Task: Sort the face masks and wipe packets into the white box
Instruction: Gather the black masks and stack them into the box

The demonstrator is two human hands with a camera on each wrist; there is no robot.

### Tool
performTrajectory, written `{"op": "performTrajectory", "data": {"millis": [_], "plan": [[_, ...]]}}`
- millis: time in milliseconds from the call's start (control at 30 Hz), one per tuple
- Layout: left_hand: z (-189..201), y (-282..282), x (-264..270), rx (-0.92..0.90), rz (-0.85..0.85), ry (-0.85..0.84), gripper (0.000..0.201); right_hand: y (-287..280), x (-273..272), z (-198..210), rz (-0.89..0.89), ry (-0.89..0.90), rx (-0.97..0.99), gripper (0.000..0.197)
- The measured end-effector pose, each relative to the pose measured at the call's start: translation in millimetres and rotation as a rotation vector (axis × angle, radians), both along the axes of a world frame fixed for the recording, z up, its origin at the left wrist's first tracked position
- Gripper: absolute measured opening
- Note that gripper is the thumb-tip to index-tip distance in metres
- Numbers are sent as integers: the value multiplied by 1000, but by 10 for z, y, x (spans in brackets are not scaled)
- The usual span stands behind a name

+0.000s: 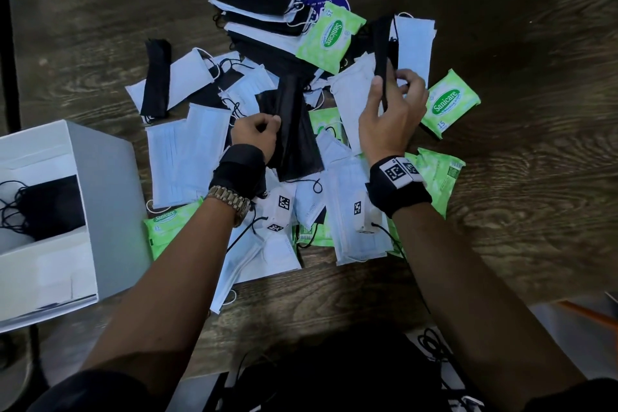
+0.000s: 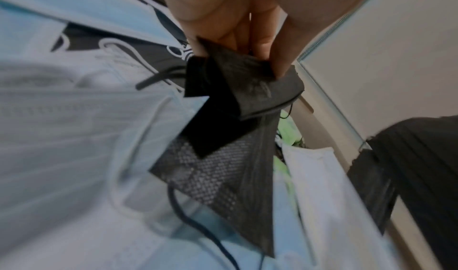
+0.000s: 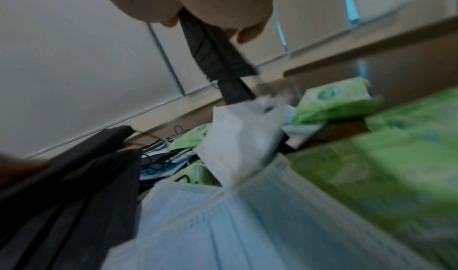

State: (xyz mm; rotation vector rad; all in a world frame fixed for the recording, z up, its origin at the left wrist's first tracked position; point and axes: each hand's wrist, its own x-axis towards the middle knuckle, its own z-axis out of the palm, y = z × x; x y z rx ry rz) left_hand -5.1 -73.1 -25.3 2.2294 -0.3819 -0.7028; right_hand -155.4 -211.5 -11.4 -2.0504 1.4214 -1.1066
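Now | left hand [image 1: 255, 130] pinches black masks [image 1: 294, 130] | right hand [image 1: 393, 104] grips folded black mask [image 1: 381, 47]

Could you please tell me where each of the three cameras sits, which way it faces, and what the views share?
Head: worn on the head, looks down at the table, mask pile and white box; both forearms show.
Left wrist: looks along the left hand pinching black masks.
Right wrist: looks along the right hand gripping a folded black mask.
Shared: both wrist views show the green wipe packets.
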Motion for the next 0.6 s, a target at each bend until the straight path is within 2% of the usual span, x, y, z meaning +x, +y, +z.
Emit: {"op": "performTrajectory", "data": {"millis": [67,133,233,333,467,600], "plan": [[32,-7,5,-103,75,74,21,81,41,71,74,9,-131,31],[39,-34,-5,-187,162,174,17,216,107,88,207,-22,-171,34],[49,-87,-85,-276,163,280,16,484,236,-36,394,17,9,36],[104,-113,-193,-319,102,276,13,641,277,-186,472,33,245,34],[80,-63,-230,-316,32,268,30,612,221,-231,456,-40,393,22],[131,-49,-295,-250,-65,186,18,558,199,-173,439,-52,470,24]]}}
